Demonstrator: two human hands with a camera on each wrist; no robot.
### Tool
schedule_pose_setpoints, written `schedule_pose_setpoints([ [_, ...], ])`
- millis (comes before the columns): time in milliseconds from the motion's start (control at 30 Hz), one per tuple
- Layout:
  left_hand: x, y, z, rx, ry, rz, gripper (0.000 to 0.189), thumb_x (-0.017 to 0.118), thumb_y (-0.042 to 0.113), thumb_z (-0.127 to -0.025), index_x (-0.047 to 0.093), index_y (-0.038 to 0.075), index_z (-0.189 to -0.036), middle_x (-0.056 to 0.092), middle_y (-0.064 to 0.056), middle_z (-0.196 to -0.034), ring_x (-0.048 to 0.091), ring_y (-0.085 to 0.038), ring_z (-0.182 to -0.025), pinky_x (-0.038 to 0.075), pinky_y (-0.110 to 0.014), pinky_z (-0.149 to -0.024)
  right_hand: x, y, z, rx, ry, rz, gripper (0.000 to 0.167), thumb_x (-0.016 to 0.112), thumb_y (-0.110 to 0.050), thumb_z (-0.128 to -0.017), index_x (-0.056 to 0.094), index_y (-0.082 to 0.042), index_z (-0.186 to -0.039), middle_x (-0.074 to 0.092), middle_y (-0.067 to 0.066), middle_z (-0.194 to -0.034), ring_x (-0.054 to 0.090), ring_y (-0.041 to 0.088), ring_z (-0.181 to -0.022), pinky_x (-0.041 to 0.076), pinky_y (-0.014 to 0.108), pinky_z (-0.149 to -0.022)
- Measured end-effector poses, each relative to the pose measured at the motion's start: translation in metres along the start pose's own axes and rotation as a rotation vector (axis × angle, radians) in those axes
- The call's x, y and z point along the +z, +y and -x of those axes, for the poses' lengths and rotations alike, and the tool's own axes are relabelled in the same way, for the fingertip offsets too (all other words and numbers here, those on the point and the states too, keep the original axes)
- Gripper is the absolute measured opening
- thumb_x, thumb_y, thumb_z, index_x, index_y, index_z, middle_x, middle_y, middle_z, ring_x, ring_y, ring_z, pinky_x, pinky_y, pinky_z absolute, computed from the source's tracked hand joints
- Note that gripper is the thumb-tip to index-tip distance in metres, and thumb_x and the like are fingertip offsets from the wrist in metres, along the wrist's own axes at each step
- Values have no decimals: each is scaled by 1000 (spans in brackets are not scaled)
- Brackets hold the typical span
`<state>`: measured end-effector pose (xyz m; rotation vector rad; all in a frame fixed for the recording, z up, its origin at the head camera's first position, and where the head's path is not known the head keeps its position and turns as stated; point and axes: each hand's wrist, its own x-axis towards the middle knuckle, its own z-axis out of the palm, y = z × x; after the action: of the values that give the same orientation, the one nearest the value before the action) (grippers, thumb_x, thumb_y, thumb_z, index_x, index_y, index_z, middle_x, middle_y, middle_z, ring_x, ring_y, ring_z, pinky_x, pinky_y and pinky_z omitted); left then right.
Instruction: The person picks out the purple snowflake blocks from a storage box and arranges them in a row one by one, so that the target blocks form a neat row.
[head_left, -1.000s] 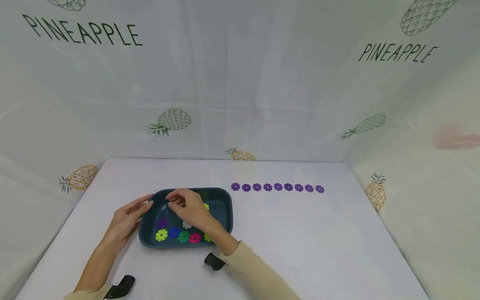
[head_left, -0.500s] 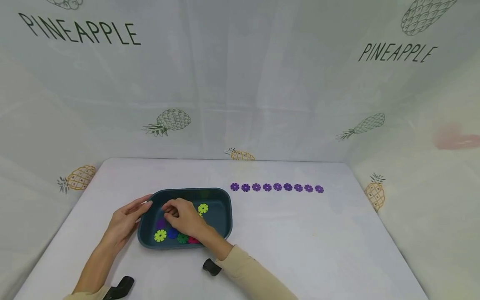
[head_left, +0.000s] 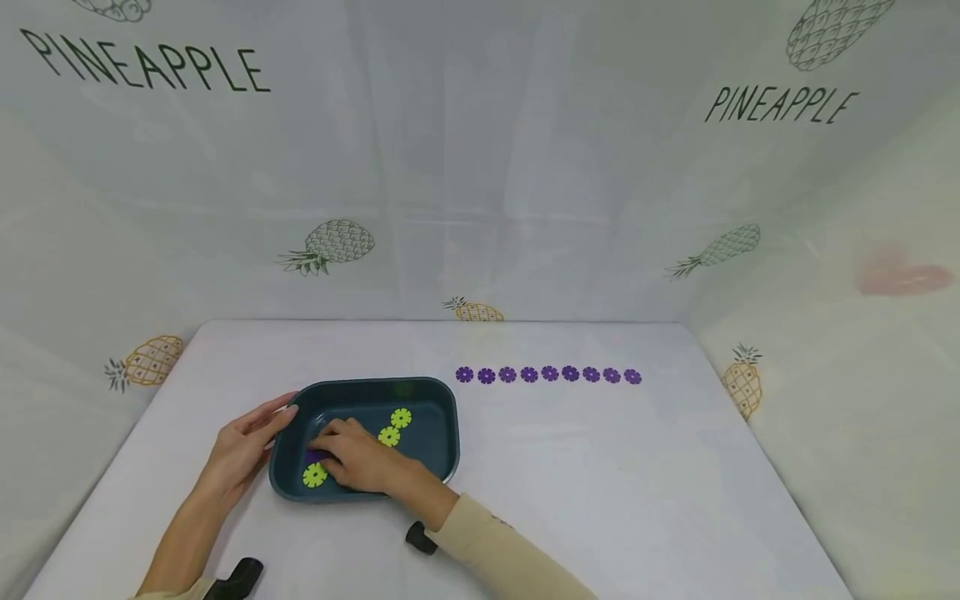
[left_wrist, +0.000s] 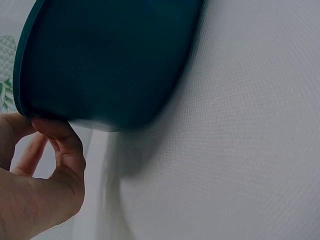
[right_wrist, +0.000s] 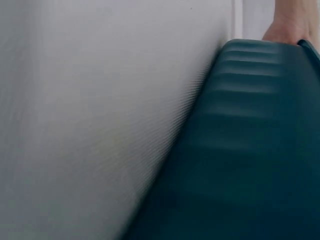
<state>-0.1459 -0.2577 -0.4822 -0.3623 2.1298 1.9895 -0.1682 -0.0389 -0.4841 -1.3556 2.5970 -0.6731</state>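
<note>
Head view: dark teal tray (head_left: 442, 417) holds yellow-green discs (head_left: 394, 427) (one purple (head_left: 313, 456)); right hand (head_left: 360, 462) reaches in, grip unclear; left hand (head_left: 243, 446) rests open-fingered against its rim.

Tray: the ribbed outer wall of a dark teal tray (right_wrist: 250, 160) is seen close up, filling the lower right.
Surface: a white textured tabletop (right_wrist: 100, 115) is seen at the left, with the tray resting on it.
Hand: part of a hand (right_wrist: 286, 31) is seen at the tray's top rim, touching it; which hand it is cannot be told.
</note>
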Motion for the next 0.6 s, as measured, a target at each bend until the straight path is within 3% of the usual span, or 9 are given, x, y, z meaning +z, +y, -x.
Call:
schedule_pose_setpoints([
  [333, 1, -1, -1, 5, -1, 20, 58, 70, 43, -98, 56, 20, -149, 64, 25, -111, 60, 4, -103, 53, -18, -84, 4, -1, -1, 6, 3, 103, 34, 63, -17, -105, 66, -13, -139, 62, 0, -123, 50, 6, -103, 37, 9, -87],
  [600, -1, -1, -1, 4, -7, 27, 56, 70, 43, -98, 58, 22, -148, 64, 24, -112, 61, 3, -104, 52, -18, -84, 1, -2, 2, 30, 41, 23, 27, 66, -14, -102, 72, -13, -129, 63, -1, -122, 50, 6, -102, 37, 10, -87],
])
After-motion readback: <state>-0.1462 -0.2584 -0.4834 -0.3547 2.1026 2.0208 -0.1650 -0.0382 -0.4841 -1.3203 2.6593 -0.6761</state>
